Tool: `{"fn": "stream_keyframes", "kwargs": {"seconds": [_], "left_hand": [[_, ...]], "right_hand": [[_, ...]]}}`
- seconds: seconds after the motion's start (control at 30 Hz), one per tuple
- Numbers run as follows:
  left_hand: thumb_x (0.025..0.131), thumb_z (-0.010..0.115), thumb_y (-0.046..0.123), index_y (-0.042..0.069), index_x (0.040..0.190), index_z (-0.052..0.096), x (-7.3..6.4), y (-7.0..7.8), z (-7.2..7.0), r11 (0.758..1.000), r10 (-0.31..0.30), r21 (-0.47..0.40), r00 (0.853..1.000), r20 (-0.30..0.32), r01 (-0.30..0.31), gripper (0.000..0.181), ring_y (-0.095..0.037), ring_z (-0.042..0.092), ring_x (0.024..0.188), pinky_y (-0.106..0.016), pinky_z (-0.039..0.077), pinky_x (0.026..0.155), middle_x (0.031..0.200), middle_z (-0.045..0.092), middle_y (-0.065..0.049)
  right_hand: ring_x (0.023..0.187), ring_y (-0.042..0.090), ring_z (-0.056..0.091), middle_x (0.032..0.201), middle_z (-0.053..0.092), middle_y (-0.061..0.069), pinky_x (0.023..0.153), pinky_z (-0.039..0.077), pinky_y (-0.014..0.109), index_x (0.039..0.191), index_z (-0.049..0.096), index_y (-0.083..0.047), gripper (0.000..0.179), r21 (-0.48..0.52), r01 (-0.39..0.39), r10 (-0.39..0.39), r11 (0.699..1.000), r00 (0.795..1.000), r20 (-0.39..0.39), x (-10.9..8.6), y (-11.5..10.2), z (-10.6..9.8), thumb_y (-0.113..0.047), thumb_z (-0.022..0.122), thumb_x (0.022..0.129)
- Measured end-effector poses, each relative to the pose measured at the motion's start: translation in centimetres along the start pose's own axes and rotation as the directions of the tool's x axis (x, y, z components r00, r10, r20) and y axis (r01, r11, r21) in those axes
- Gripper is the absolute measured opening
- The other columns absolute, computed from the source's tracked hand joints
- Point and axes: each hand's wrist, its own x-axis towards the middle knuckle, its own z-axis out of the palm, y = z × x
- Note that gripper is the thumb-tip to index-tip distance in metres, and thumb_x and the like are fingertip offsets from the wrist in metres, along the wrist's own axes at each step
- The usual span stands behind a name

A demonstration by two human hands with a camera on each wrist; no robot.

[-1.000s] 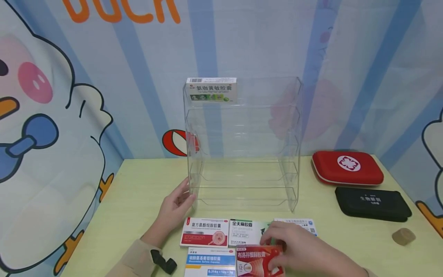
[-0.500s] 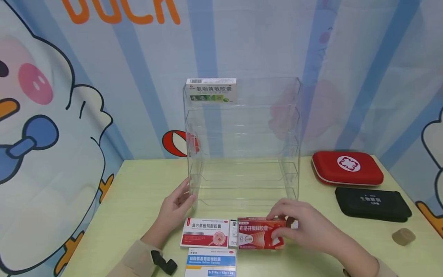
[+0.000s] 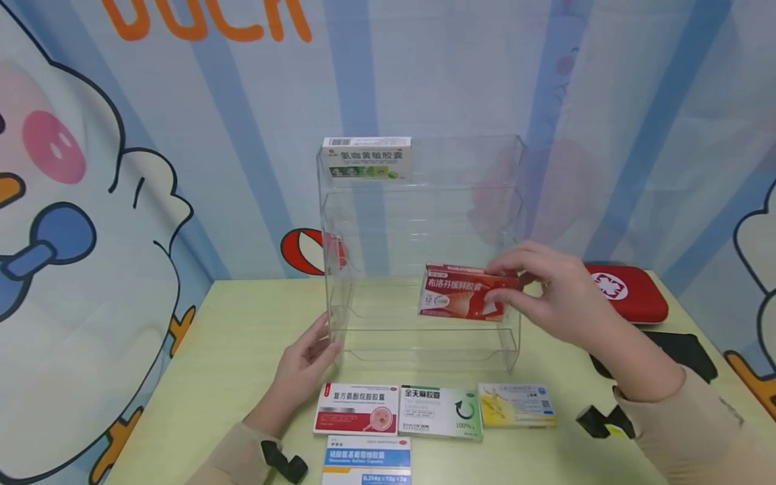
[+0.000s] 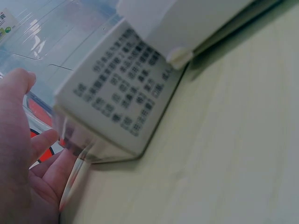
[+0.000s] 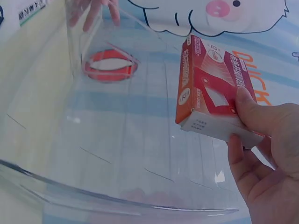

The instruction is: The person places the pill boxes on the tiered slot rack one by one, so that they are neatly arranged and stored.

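Note:
My right hand (image 3: 554, 289) pinches a red medicine box (image 3: 451, 296) by its right end, thumb on the front and fingers behind. The box is held up in front of the middle tiers of a clear tiered display rack (image 3: 418, 340), slightly tilted. In the right wrist view the red box (image 5: 217, 81) shows its printed face and white end flap. My left hand (image 3: 306, 360) holds the rack's lower left side, thumb at the front edge. A white medicine box (image 3: 366, 159) stands on the top tier at the left.
On the table before the rack lie a red-and-white box (image 3: 356, 409), a green-and-white box (image 3: 439, 412) and a yellow-and-white box (image 3: 516, 405). A blue-and-white box (image 3: 368, 461) lies nearer. A red case (image 3: 636, 296) and black pouch (image 3: 679, 353) sit at right, partly behind my right arm.
My right hand has lifted the red medicine box from the near row, over the green-and-white box, up and forward to the rack. My left hand has stayed on the rack's side.

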Motion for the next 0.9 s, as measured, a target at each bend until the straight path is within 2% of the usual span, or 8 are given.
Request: {"fn": "stream_keyframes", "kwargs": {"seconds": [0.17, 0.4, 0.53, 0.67, 0.9], "left_hand": [[0.11, 0.07, 0.028, 0.034, 0.172, 0.04, -0.2, 0.4, 0.0, 1.0, -0.009, 0.0, 1.0, 0.003, 0.009, 0.069, -0.035, 0.067, 0.143, -0.048, 0.058, 0.117, 0.161, 0.064, -0.011], [0.11, 0.069, 0.028, 0.034, 0.172, 0.039, -0.2, 0.4, 0.0, 1.0, -0.008, 0.009, 1.0, 0.004, 0.008, 0.069, -0.036, 0.067, 0.143, -0.049, 0.059, 0.116, 0.161, 0.063, -0.012], [0.11, 0.07, 0.027, 0.034, 0.172, 0.04, -0.1, 0.3, -0.2, 1.0, -0.003, 0.002, 1.0, 0.004, 0.003, 0.069, -0.034, 0.069, 0.141, -0.044, 0.06, 0.116, 0.16, 0.064, -0.011], [0.11, 0.07, 0.028, 0.036, 0.171, 0.04, -0.2, 0.2, -0.2, 1.0, -0.005, -0.008, 1.0, 0.01, 0.005, 0.069, -0.032, 0.069, 0.141, -0.045, 0.059, 0.116, 0.16, 0.065, -0.009], [0.11, 0.07, 0.029, 0.038, 0.171, 0.04, -0.1, 0.3, -0.2, 1.0, -0.01, -0.01, 1.0, 0.009, 0.01, 0.069, -0.033, 0.069, 0.141, -0.049, 0.059, 0.116, 0.16, 0.064, -0.009]], "right_hand": [[0.091, 0.007, 0.071, 0.113, 0.079, 0.001, 0.082, 0.054, 0.002, 0.117, 0.082, -0.012, 0.037, -0.032, 0.013, -0.015, 0.999, 0.997, -0.072, 2.8, 0.4, -1.5, -0.001, 0.094, 0.083], [0.094, -0.008, 0.06, 0.115, 0.079, 0.01, 0.083, 0.051, -0.002, 0.119, 0.082, -0.004, 0.032, -0.034, -0.051, 0.045, 0.998, 0.984, -0.173, 6.9, 0.6, -3.5, -0.001, 0.09, 0.088], [0.094, -0.014, 0.058, 0.116, 0.078, 0.013, 0.084, 0.051, -0.002, 0.122, 0.08, -0.003, 0.03, -0.032, -0.099, 0.089, 0.995, 0.969, -0.23, 9.1, 0.7, -4.3, -0.003, 0.087, 0.092], [0.094, -0.018, 0.057, 0.117, 0.078, 0.01, 0.085, 0.05, -0.002, 0.123, 0.08, -0.006, 0.027, -0.055, -0.149, 0.128, 0.987, 0.952, -0.277, 10.8, 0.8, -4.7, -0.011, 0.085, 0.097], [0.106, -0.009, 0.059, 0.128, 0.075, 0.005, 0.095, 0.057, 0.008, 0.129, 0.079, -0.009, 0.026, -0.052, -0.203, 0.17, 0.978, 0.916, -0.363, 13.5, 1.3, -5.0, -0.018, 0.077, 0.104]]}}
